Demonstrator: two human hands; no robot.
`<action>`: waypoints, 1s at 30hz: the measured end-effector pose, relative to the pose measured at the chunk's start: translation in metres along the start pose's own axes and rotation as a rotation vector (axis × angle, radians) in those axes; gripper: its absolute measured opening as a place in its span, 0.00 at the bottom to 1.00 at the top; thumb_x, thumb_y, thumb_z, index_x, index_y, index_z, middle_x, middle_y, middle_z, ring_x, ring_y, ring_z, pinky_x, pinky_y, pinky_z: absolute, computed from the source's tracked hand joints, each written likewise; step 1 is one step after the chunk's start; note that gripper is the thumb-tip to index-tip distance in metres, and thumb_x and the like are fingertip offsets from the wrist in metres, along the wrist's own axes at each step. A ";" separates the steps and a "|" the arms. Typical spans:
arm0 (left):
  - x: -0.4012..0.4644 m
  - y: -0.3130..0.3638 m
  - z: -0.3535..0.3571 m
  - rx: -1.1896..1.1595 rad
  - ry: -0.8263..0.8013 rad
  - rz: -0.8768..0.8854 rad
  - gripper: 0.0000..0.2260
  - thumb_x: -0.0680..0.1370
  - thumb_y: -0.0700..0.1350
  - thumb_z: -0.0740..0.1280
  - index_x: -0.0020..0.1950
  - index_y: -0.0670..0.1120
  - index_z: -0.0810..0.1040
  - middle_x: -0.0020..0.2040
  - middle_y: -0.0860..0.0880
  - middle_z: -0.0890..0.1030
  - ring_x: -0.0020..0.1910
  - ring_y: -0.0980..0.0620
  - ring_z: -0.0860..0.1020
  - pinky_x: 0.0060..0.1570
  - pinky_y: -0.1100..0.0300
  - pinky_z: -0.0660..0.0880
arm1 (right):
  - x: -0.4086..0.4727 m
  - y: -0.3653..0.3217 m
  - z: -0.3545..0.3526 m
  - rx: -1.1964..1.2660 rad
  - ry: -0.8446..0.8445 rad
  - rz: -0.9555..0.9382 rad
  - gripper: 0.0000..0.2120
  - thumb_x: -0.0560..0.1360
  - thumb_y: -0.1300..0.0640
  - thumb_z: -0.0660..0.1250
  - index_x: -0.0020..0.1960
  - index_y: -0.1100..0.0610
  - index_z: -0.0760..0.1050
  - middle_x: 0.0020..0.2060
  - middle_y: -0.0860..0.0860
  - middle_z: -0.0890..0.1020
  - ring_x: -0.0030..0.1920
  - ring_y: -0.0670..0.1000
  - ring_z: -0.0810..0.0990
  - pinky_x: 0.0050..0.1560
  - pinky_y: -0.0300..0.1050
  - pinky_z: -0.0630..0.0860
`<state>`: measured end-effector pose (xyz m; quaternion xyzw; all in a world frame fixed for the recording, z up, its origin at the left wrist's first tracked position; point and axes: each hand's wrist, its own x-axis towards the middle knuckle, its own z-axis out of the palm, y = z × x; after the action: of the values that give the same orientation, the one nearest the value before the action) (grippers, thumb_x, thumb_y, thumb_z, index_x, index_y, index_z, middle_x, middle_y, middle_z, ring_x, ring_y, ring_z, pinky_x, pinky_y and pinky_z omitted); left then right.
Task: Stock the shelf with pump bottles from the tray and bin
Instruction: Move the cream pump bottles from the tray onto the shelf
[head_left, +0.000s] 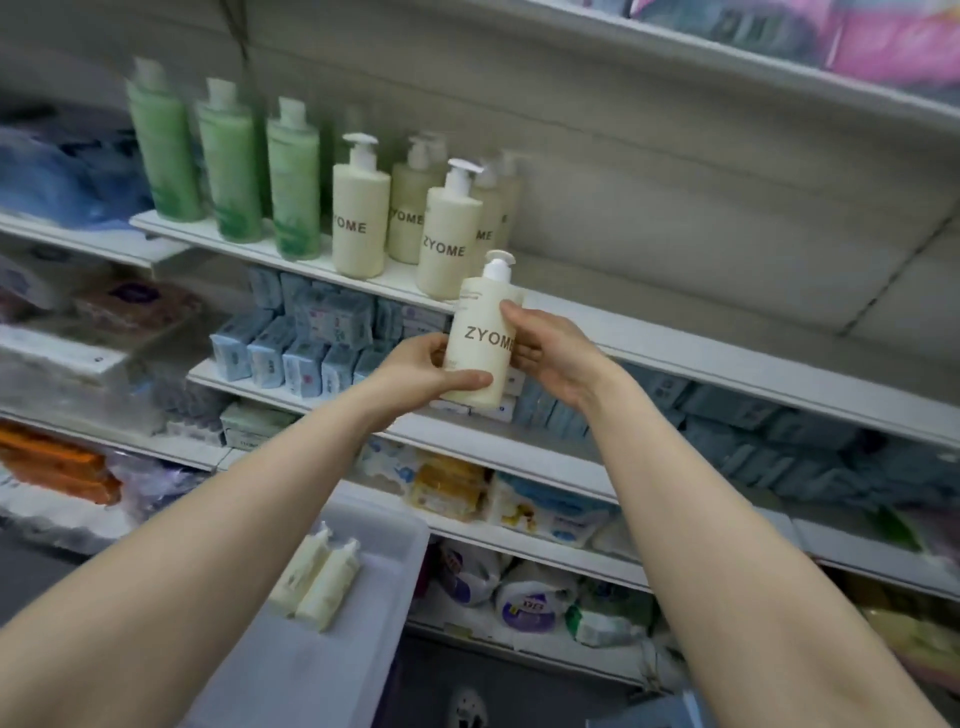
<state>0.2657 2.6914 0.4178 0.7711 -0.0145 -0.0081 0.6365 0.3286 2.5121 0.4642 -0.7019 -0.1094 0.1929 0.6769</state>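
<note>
Hands both grip one cream pump bottle (480, 343), upright, just before the shelf (675, 338) edge: left hand (426, 366) low, right hand (550, 353) at its side. Two bottles (317, 582) lie in tray (363, 623).

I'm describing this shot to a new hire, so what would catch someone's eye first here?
First, the cream pump bottle marked ZYOME held up at centre, the left hand gripping its lower side and the right hand its other side. Just behind it, matching cream bottles and tall green bottles stand on the white shelf. Lower down, two more cream bottles lie in a pale tray.
</note>
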 end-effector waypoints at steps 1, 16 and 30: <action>0.009 0.009 0.003 -0.010 -0.002 0.017 0.28 0.66 0.51 0.79 0.63 0.47 0.77 0.54 0.52 0.84 0.54 0.55 0.82 0.60 0.52 0.77 | 0.003 -0.008 -0.006 -0.006 0.008 -0.022 0.22 0.78 0.50 0.69 0.66 0.62 0.73 0.54 0.54 0.84 0.55 0.51 0.83 0.57 0.45 0.79; 0.180 0.063 0.058 0.037 0.043 0.095 0.29 0.68 0.48 0.78 0.67 0.47 0.73 0.57 0.52 0.81 0.56 0.54 0.80 0.61 0.52 0.76 | 0.113 -0.069 -0.119 -0.072 0.088 -0.144 0.14 0.77 0.55 0.71 0.61 0.58 0.75 0.51 0.52 0.85 0.55 0.53 0.83 0.60 0.51 0.78; 0.304 0.037 0.076 0.217 0.235 0.056 0.42 0.63 0.56 0.79 0.73 0.50 0.66 0.69 0.49 0.75 0.67 0.49 0.73 0.68 0.48 0.69 | 0.226 -0.055 -0.179 -0.004 -0.006 -0.141 0.23 0.77 0.62 0.69 0.70 0.56 0.69 0.58 0.50 0.82 0.56 0.50 0.82 0.53 0.44 0.78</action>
<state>0.5670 2.6001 0.4416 0.8303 0.0379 0.1014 0.5467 0.6129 2.4464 0.4924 -0.6933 -0.1612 0.1466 0.6870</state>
